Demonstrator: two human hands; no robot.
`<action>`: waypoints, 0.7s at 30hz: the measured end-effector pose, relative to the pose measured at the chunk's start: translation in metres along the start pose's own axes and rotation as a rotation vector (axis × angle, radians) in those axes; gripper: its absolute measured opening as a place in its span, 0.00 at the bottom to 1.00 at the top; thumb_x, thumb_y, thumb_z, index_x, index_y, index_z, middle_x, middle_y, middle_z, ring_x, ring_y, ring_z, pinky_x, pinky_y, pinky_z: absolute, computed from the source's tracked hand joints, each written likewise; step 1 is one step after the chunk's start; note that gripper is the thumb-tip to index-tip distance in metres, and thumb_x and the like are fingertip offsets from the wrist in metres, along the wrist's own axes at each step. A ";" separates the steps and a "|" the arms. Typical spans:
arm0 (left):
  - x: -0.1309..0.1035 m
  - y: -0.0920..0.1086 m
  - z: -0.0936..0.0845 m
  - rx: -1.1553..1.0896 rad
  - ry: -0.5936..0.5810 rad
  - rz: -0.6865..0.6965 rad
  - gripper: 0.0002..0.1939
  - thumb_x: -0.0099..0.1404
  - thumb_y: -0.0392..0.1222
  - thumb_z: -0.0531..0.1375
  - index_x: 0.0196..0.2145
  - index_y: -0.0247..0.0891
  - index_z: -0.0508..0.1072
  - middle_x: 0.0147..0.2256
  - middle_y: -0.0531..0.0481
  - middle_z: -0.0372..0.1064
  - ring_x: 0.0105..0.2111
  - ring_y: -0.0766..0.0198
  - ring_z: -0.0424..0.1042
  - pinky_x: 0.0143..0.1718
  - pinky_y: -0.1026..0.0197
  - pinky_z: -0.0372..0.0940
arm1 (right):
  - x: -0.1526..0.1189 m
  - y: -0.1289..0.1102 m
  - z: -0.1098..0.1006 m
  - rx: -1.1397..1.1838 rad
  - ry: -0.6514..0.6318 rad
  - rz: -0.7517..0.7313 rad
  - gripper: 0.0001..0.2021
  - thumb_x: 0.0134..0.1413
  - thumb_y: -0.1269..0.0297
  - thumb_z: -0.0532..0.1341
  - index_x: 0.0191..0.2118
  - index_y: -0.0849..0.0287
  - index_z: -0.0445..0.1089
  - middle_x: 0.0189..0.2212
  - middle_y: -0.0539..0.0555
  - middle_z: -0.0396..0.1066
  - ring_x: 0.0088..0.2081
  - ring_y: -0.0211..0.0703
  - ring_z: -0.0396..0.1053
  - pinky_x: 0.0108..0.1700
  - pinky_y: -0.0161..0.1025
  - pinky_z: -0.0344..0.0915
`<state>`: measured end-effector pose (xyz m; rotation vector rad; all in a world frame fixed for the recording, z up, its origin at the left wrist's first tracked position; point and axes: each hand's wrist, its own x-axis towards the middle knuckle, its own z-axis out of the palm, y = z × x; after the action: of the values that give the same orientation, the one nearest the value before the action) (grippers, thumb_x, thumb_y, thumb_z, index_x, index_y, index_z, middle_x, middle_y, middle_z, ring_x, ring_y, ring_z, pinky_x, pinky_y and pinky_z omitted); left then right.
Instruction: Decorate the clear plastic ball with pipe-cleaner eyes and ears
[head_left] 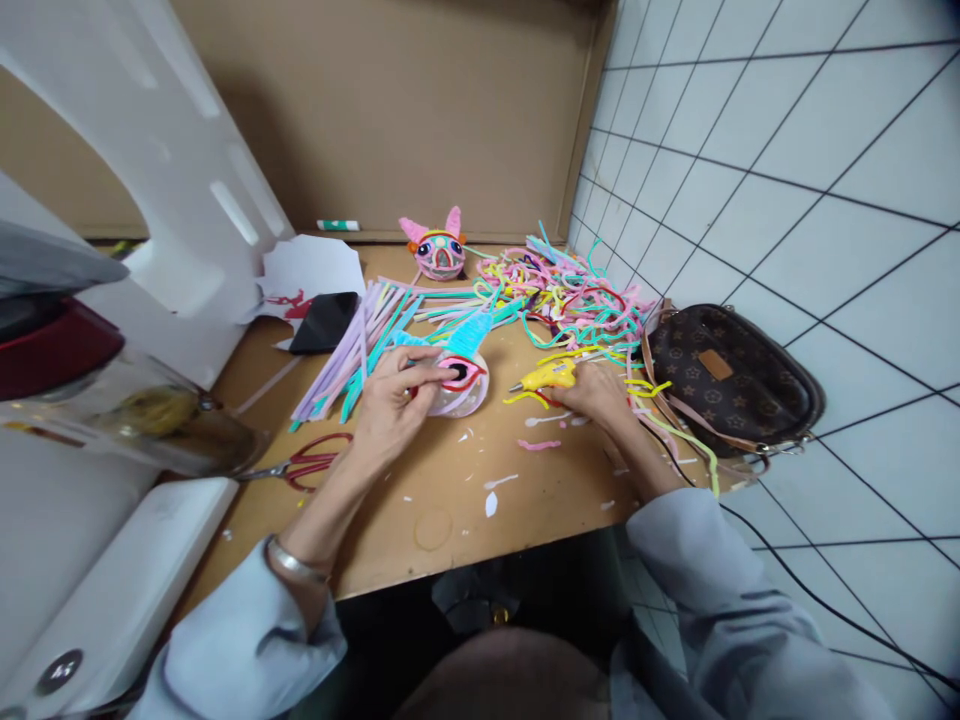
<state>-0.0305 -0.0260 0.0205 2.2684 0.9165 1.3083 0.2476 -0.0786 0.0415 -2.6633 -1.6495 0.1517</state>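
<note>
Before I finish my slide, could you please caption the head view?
The left hand touches a decorated craft piece; the right hand holds a yellow glue gun.

- The left hand covered one side of the round craft piece.
- I lost the grip of the yellow glue gun behind the right hand.
- My view's left edge cut off the red-lidded container.
- The black cord ran out past the right.
- I found the white scraps too small to identify.
</note>
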 end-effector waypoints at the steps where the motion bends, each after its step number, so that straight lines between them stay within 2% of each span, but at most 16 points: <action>1: 0.000 0.000 0.000 0.002 0.000 -0.004 0.14 0.67 0.37 0.57 0.40 0.45 0.83 0.49 0.47 0.75 0.50 0.56 0.74 0.55 0.48 0.69 | -0.002 0.002 0.000 0.051 0.000 -0.005 0.27 0.50 0.39 0.63 0.41 0.61 0.78 0.39 0.63 0.81 0.43 0.56 0.78 0.38 0.41 0.65; 3: 0.000 0.000 0.000 0.001 0.001 -0.009 0.14 0.67 0.37 0.57 0.40 0.45 0.83 0.49 0.47 0.75 0.50 0.56 0.74 0.55 0.48 0.69 | -0.005 0.004 -0.001 0.159 0.051 -0.005 0.25 0.49 0.39 0.63 0.38 0.59 0.78 0.34 0.61 0.80 0.38 0.54 0.77 0.34 0.39 0.63; 6: 0.000 0.000 0.000 -0.005 0.009 -0.002 0.13 0.67 0.37 0.57 0.39 0.45 0.83 0.49 0.47 0.75 0.50 0.56 0.74 0.55 0.47 0.69 | -0.011 0.002 -0.005 0.310 0.197 0.003 0.23 0.49 0.43 0.64 0.40 0.58 0.76 0.33 0.59 0.79 0.35 0.53 0.76 0.31 0.39 0.61; 11: 0.001 0.001 0.000 -0.004 0.016 0.005 0.13 0.66 0.37 0.58 0.39 0.44 0.83 0.48 0.47 0.76 0.50 0.57 0.74 0.54 0.49 0.69 | -0.009 -0.015 -0.009 0.486 0.342 -0.042 0.24 0.48 0.45 0.65 0.44 0.59 0.71 0.37 0.60 0.78 0.39 0.56 0.75 0.36 0.43 0.66; 17: 0.002 0.003 -0.002 0.004 0.002 0.009 0.14 0.67 0.35 0.56 0.38 0.44 0.83 0.47 0.48 0.76 0.50 0.57 0.75 0.54 0.49 0.70 | 0.002 -0.032 0.013 0.508 0.610 -0.126 0.16 0.52 0.58 0.61 0.45 0.60 0.67 0.43 0.64 0.75 0.46 0.58 0.73 0.47 0.47 0.67; 21: 0.001 0.003 -0.002 0.010 0.001 -0.001 0.14 0.66 0.34 0.57 0.40 0.44 0.83 0.49 0.48 0.76 0.51 0.57 0.74 0.55 0.48 0.69 | 0.002 -0.029 0.027 0.498 0.667 -0.222 0.13 0.53 0.57 0.61 0.42 0.57 0.65 0.41 0.62 0.73 0.46 0.56 0.71 0.46 0.47 0.66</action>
<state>-0.0309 -0.0279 0.0240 2.2745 0.9259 1.3076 0.2207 -0.0648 0.0162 -1.8614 -1.4197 -0.2652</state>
